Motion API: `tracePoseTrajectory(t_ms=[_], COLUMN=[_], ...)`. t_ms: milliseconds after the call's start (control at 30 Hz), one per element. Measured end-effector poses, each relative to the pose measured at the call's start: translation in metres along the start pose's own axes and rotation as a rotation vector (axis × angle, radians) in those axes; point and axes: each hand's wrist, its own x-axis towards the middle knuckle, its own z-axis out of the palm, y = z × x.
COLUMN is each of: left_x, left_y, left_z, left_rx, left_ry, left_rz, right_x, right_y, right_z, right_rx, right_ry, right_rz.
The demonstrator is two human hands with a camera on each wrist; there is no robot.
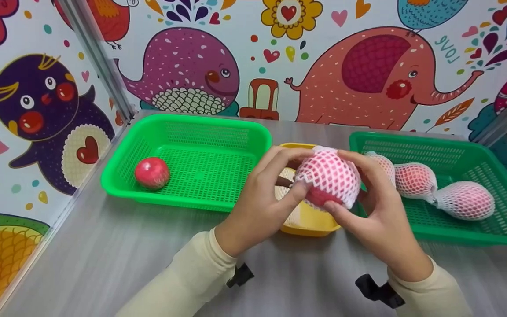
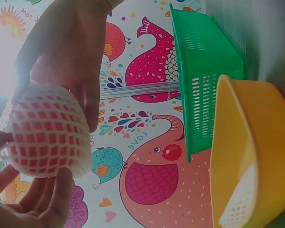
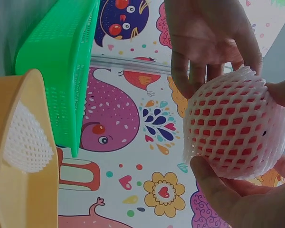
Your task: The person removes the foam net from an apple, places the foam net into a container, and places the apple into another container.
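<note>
Between both hands is a red apple in a white foam net (image 1: 329,176), held up above a yellow basket (image 1: 310,230). My left hand (image 1: 258,198) grips its left side, thumb at the front and fingers over the top. On the opposite side my right hand (image 1: 383,220) grips it, with the thumb low at the front. Bare red skin shows below the net's lower edge in the head view. Both wrist views show the net stretched round the fruit. A loose white foam net (image 3: 28,142) lies in the yellow basket.
At the left, a light green basket (image 1: 178,200) contains one bare red apple (image 1: 152,172). The dark green basket (image 1: 460,235) at the right holds several netted fruits (image 1: 467,200). Cartoon-printed panels (image 1: 280,57) stand behind and to the left of the grey table (image 1: 117,246).
</note>
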Motion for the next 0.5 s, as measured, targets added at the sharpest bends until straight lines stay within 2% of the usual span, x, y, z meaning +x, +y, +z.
tracePoseTrajectory(t_ms=[133, 267, 400, 500], left_x=[0.0015, 0.0018, 0.0018, 0.0011], left_y=[0.0022, 0.0048, 0.0056, 0.0054], left_z=[-0.0014, -0.0022, -0.0024, -0.0029], left_rx=[-0.036, -0.053, -0.077, -0.097], left_ry=[0.017, 0.011, -0.001, -0.010], left_rz=[0.005, -0.003, -0.004, -0.006], right_x=[0.0010, 0.0006, -0.0008, -0.0015], right_y=[-0.0029, -0.0057, -0.0075, -0.0075], right_z=[-0.0018, -0.0048, -0.0078, -0.0097], right_rx=[0.066, 0.171, 0.324, 0.447], right_ry=[-0.011, -0.013, -0.029, -0.056], right_rz=[0.024, 0.098, 0.172, 0.192])
